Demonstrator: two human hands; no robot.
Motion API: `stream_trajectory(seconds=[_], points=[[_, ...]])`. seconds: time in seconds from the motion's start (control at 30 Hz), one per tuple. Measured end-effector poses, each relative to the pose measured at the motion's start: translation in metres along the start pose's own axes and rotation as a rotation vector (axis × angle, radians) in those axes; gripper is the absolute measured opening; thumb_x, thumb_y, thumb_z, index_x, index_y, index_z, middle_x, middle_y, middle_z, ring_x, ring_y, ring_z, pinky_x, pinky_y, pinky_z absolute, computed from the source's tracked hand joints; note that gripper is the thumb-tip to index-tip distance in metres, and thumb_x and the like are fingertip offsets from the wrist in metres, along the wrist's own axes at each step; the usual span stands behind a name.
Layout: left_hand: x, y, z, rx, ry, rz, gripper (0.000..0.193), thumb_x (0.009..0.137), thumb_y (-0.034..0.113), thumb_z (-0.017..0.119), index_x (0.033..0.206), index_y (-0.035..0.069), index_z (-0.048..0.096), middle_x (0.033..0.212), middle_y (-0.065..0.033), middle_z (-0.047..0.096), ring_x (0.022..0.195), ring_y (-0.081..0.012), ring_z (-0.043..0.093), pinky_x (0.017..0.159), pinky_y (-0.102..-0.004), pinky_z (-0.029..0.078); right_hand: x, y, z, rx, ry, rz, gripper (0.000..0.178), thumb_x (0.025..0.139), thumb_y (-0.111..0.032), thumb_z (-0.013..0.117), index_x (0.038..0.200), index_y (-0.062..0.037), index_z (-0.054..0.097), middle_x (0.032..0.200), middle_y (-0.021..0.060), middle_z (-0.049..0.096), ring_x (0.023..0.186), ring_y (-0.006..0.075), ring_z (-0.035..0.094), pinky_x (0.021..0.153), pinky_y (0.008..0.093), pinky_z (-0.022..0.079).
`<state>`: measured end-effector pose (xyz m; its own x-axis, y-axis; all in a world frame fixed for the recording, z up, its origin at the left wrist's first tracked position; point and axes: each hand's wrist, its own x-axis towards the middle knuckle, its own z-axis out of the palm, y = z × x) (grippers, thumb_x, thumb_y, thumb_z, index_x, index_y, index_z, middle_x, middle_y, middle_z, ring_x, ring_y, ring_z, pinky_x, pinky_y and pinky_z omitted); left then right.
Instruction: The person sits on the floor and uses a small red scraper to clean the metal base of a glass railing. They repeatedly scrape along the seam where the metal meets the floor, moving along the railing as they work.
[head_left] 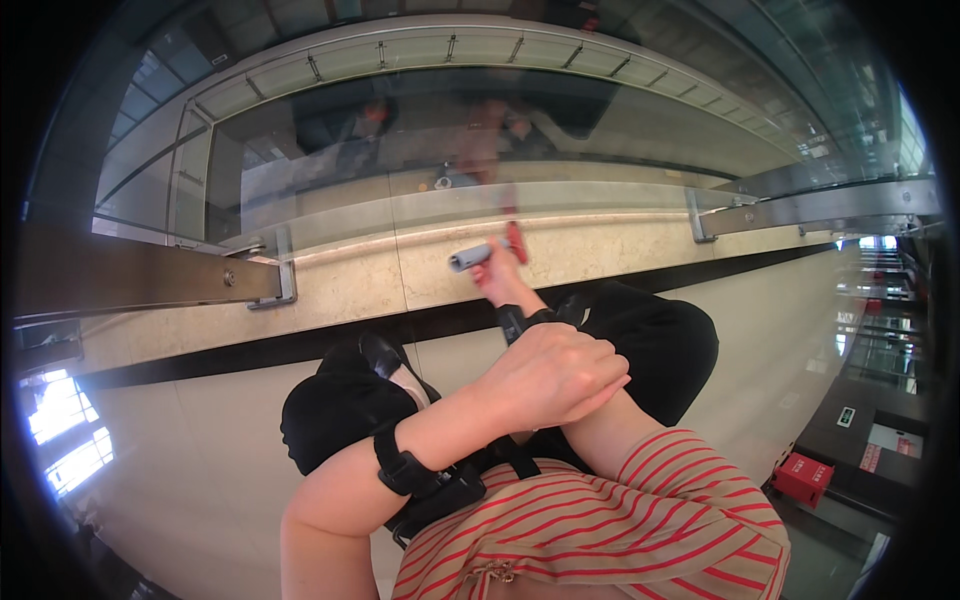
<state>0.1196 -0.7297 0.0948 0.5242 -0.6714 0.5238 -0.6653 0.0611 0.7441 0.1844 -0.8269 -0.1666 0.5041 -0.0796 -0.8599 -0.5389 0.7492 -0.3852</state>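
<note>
My right hand is closed round the thick grey handle of a tool with a red head. The handle's round end points left, and the red head sits close to the lower edge of a glass panel, above a beige stone ledge. Whether the head touches the ledge or the glass I cannot tell. My left hand lies across my right forearm, fingers curled into a loose fist. Nothing shows in it, though its underside is hidden.
Metal brackets with wide rails stand on the ledge to the left and right. A black strip borders the pale tiled floor. My bent knees in black trousers flank my arms. A red box stands far right.
</note>
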Motion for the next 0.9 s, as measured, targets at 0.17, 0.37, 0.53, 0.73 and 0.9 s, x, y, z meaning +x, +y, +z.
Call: stream_trajectory(seconds=[0.17,0.37,0.53,0.73,0.9], points=[[0.0,-0.003,0.003,0.009,-0.033,0.008,0.01,0.077,0.015,0.061,0.073,0.007,0.059,0.061,-0.0062,0.053,0.056,-0.024,0.054,0.051,-0.0335,0.043,-0.014,-0.027,-0.014,-0.017,0.033,-0.043,0.037,0.092,-0.042,0.04,0.076,-0.0091,0.043,0.055,0.0045,0.045,0.039,0.012,0.042,0.032,0.0222,0.031],[0.009,-0.011,0.018,0.032,-0.098,0.02,0.012,0.078,0.016,0.061,0.073,0.006,0.059,0.061,-0.0059,0.053,0.057,-0.0238,0.055,0.052,-0.0339,0.043,-0.023,0.044,0.019,-0.173,-0.107,0.122,0.034,0.09,-0.041,0.047,0.073,-0.0116,0.042,0.05,0.0012,0.04,0.037,0.0117,0.04,0.031,0.0219,0.03],[0.008,-0.016,0.019,0.005,-0.093,-0.007,0.012,0.078,0.016,0.06,0.072,0.007,0.057,0.062,-0.0066,0.053,0.058,-0.0253,0.055,0.052,-0.0352,0.042,-0.004,-0.018,-0.032,-0.109,-0.047,-0.012,0.032,0.088,-0.039,0.051,0.072,-0.0139,0.04,0.056,-0.0014,0.037,0.04,0.0078,0.032,0.032,0.0202,0.024],[0.015,-0.022,0.016,0.061,-0.144,-0.009,0.013,0.079,0.018,0.059,0.07,0.007,0.057,0.061,-0.0069,0.053,0.059,-0.0259,0.055,0.054,-0.0359,0.043,-0.018,-0.036,-0.041,-0.136,0.059,-0.044,0.032,0.093,-0.041,0.038,0.079,-0.0118,0.04,0.06,0.0013,0.045,0.04,0.009,0.035,0.034,0.0201,0.025],[0.014,-0.027,0.032,0.023,-0.219,0.001,0.013,0.079,0.019,0.059,0.073,0.007,0.06,0.062,-0.0071,0.054,0.059,-0.0261,0.056,0.054,-0.0357,0.044,-0.047,0.068,-0.013,-0.333,-0.187,0.14,0.038,0.093,-0.042,0.038,0.072,-0.0106,0.041,0.051,0.002,0.042,0.037,0.0096,0.034,0.033,0.0218,0.026]])
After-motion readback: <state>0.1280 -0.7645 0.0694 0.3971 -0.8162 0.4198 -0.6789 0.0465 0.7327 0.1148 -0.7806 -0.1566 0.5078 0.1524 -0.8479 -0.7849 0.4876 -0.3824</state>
